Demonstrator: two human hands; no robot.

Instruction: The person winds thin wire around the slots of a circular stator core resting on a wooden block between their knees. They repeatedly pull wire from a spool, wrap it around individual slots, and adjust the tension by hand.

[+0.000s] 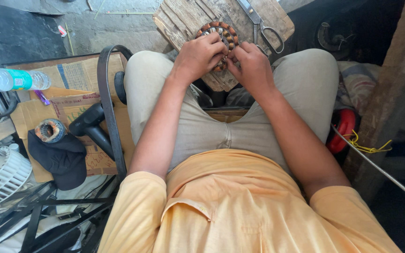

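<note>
left hand [198, 55]: curled over the left side of the stator [219, 33], fingers bent tight onto the ring, so it's gripping it and pinning it down

right hand [253, 65]: fingers pinched narrow at the ring's lower edge, around 5 o'clock on it. Looks like it's working on one of the coils, but can't tell if anything thin sits between the fingertips

stator: round ring of copper-brown windings, lying flat on the wooden board [183, 21] at 12 o'clock, just past the knees

scissors [261, 23]: lying on the same board at about 1 o'clock from the ring, near but not touching

off to the side: water bottle [10, 79] at 9 o'clock, black cap [62, 159] and a second wound part [50, 130] on cardboard [78, 105] around 8 o'clock

step: my guess is hands-on work on the windings, mid-job

next move: probably needs the left hand holding the ring steady while the right goes coil by coil. Fiddly stuff
</note>
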